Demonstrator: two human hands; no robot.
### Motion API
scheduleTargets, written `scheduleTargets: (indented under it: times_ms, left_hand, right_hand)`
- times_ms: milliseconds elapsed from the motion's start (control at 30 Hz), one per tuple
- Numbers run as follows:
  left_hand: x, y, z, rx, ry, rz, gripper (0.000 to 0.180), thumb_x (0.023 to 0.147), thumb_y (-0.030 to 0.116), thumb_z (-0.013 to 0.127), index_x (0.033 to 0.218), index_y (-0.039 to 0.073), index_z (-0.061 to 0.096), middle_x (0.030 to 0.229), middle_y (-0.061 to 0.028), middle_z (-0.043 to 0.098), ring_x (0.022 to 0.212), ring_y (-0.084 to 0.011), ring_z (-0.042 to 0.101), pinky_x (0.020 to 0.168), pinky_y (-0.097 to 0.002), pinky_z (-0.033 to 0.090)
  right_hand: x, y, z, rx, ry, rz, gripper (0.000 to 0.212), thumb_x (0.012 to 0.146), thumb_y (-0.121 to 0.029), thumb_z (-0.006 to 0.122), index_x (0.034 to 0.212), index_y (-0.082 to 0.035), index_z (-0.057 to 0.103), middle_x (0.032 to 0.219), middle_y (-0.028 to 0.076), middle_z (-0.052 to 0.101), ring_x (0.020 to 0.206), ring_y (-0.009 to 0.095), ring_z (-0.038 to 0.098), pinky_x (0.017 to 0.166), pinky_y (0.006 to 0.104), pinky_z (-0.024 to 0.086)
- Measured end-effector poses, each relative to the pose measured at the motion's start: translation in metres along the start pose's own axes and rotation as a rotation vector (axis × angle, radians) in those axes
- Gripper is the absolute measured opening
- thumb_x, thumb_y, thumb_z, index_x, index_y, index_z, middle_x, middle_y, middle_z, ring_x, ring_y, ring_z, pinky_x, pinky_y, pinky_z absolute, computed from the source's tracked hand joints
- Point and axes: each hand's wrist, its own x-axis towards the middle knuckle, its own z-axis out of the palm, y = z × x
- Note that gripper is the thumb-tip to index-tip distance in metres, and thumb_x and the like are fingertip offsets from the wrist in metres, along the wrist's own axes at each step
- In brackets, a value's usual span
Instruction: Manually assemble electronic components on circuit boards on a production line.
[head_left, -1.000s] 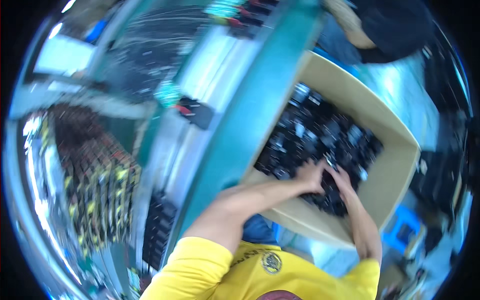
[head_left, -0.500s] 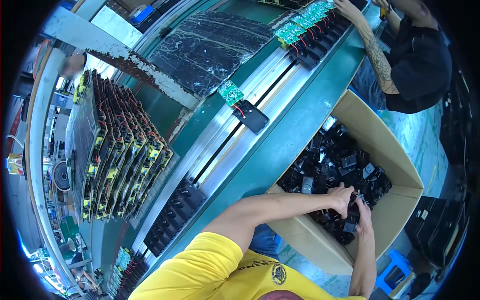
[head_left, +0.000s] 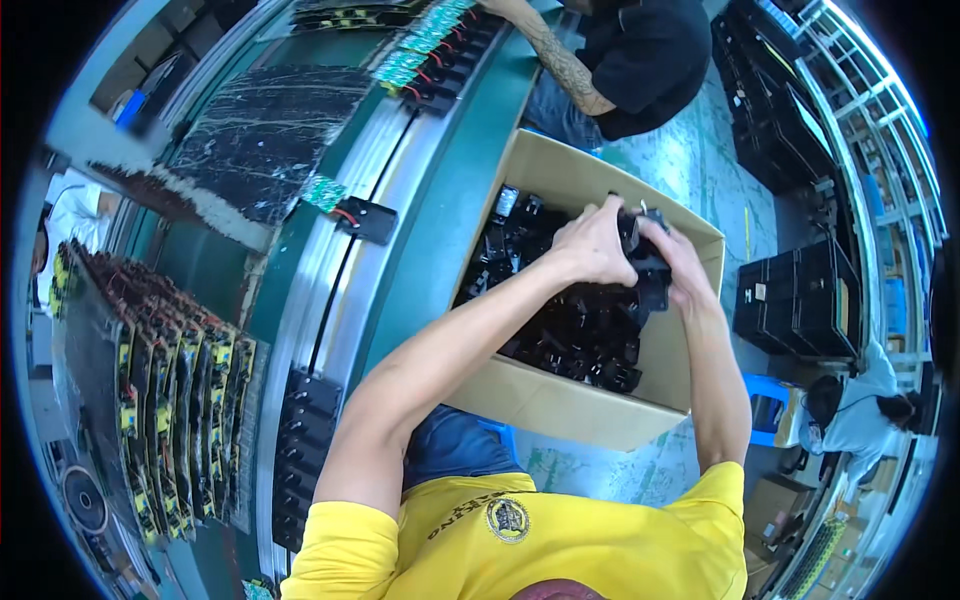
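Observation:
Both my hands are raised over an open cardboard box [head_left: 560, 405] heaped with black plastic housings [head_left: 575, 350]. My left hand [head_left: 597, 247] has its fingers closed around a black plastic housing [head_left: 628, 232] at the box's far right side. Facing it, my right hand [head_left: 684, 262] is curled round more black housings, one of them [head_left: 653, 288] sticking out below the fingers. The exact number in each hand is hidden by the fingers.
Left of the box runs a metal rail [head_left: 335, 285] carrying a housing [head_left: 370, 220] wired to a green circuit board [head_left: 323, 193]. A row of housings [head_left: 305, 440] lies nearer me. Stacked board panels [head_left: 160, 400] stand left. A co-worker [head_left: 640, 70] sits beyond the box.
My hands have come up from the pile toward the box's far right side, with black housings in them. The whole view has swung to the right.

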Motion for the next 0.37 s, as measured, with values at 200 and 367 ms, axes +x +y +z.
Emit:
scheduleTargets:
  times_ms: [200,367]
  left_hand:
    - [-0.026,0.011,-0.144,-0.102,0.382,0.132,0.104,0.064,0.024,0.095,0.155,-0.004,0.053,0.127,-0.0280,0.077,0.109,-0.0397,0.077,0.099,-0.0437,0.063]
    - [-0.092,-0.031,-0.284,-0.099,0.651,-0.031,0.105,0.068,0.025,0.096,0.160,0.002,0.052,0.127,-0.0238,0.078,0.103,-0.0355,0.079,0.093,-0.0450,0.065]
  right_hand:
    - [0.038,-0.130,0.110,-0.129,-0.238,-0.273,0.042,0.102,-0.032,0.083,0.132,-0.003,0.080,0.115,0.011,0.081,0.098,0.017,0.075,0.083,0.0264,0.060]
    - [0.088,-0.195,0.289,-0.238,-0.587,-0.410,0.050,0.102,-0.035,0.084,0.142,-0.005,0.078,0.125,0.011,0.081,0.108,0.020,0.076,0.096,0.0293,0.060]
